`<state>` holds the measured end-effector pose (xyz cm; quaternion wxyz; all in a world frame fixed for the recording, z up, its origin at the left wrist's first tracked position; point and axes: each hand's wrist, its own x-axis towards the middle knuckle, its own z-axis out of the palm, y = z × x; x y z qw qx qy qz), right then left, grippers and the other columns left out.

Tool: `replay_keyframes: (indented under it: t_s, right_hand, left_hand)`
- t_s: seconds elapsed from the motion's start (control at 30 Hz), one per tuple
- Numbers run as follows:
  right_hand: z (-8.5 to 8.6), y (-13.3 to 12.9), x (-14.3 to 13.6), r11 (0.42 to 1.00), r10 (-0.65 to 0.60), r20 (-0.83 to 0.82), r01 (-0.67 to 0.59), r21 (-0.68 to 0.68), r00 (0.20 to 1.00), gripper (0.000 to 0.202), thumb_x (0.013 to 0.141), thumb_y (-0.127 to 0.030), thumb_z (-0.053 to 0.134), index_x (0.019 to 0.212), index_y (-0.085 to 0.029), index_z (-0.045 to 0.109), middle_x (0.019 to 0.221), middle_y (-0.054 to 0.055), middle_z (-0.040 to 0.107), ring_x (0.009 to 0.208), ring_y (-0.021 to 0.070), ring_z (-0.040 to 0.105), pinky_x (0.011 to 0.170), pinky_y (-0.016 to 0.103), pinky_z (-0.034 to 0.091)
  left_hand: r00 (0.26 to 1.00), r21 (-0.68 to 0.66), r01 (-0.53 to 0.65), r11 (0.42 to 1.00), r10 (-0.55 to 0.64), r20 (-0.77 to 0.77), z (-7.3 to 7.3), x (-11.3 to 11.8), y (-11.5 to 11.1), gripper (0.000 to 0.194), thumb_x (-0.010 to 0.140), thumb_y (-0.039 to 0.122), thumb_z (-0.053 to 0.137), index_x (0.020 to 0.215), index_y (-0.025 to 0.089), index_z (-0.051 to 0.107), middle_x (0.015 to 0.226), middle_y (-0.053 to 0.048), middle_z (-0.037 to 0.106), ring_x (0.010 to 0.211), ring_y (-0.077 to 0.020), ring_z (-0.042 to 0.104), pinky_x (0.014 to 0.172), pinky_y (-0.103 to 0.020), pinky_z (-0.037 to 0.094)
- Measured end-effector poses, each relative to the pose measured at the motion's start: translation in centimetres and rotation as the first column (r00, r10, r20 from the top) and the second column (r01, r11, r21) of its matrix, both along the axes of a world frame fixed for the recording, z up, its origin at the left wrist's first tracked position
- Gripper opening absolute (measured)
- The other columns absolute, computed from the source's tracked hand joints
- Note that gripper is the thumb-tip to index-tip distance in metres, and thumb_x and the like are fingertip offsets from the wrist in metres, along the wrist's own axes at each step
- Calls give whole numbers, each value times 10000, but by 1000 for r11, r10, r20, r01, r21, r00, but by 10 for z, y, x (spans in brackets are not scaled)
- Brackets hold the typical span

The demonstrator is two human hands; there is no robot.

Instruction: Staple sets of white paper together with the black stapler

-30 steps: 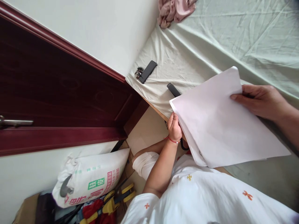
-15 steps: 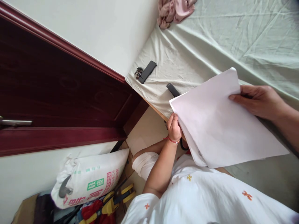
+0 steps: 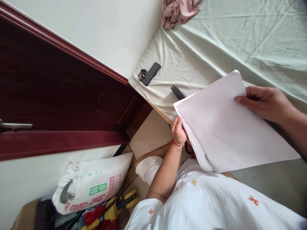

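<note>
Several white paper sheets (image 3: 230, 127), layered together, are held tilted over my lap and the edge of the bed. My left hand (image 3: 178, 131), with a red string at the wrist, grips their left edge, fingertips folded up at the border. On the right side, my right hand (image 3: 266, 102) pinches the sheets, thumb on top and the other fingers partly hidden behind. The lower left edges are slightly fanned, and a small dark printed mark shows between them. A black oblong object (image 3: 177, 92) lies on the bed, partly covered by the paper.
A black phone-like object (image 3: 151, 74) and keys (image 3: 143, 74) lie on the pale green bedsheet (image 3: 203, 57). Pink cloth (image 3: 179, 12) is bunched by the wall. A dark red door (image 3: 59, 83) stands left, above a white sack (image 3: 96, 182) and a yellow-black item (image 3: 112, 212).
The top sheet has shifted slightly, its upper corner a little left and its lower right corner a little right. Both hands keep their hold and have hardly moved.
</note>
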<state>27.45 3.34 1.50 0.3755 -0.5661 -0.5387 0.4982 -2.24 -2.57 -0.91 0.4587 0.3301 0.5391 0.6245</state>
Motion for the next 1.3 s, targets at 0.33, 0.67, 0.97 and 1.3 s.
replay_keyframes:
  t_s: [0.33,0.67,0.97,1.3]
  right_hand:
    - [7,-2,-1,999,6,-68,-9,-46,998,328,772,-511,791,952,-240,751,864,17,767,654,157,652,536,262,538]
    - [7,-2,-3,995,12,-112,-23,-94,994,378,754,-519,807,987,-225,757,892,27,779,689,168,675,565,266,561]
    - [9,-2,-5,998,-2,-52,-2,-69,999,356,763,-547,772,930,-237,717,791,13,719,624,156,606,509,269,483]
    - [12,-5,-10,997,-72,160,64,52,985,323,826,-559,686,834,-237,664,631,-21,543,541,108,441,454,245,311]
  left_hand:
    - [997,-36,6,999,-9,-81,4,0,-3,427,874,614,664,998,223,782,1114,-59,775,1186,-257,670,1089,-397,483]
    - [990,24,67,997,-64,-126,9,1,-2,422,922,590,614,1105,247,779,1176,-56,769,1195,-250,670,1101,-387,476]
    - [980,-31,48,998,-53,-192,6,0,-4,457,912,629,602,1072,231,761,1150,-67,763,1205,-264,661,1101,-397,466]
    - [989,-7,66,998,-67,-128,12,6,-3,453,898,634,620,1008,220,765,1065,-54,774,1094,-243,694,1033,-363,505]
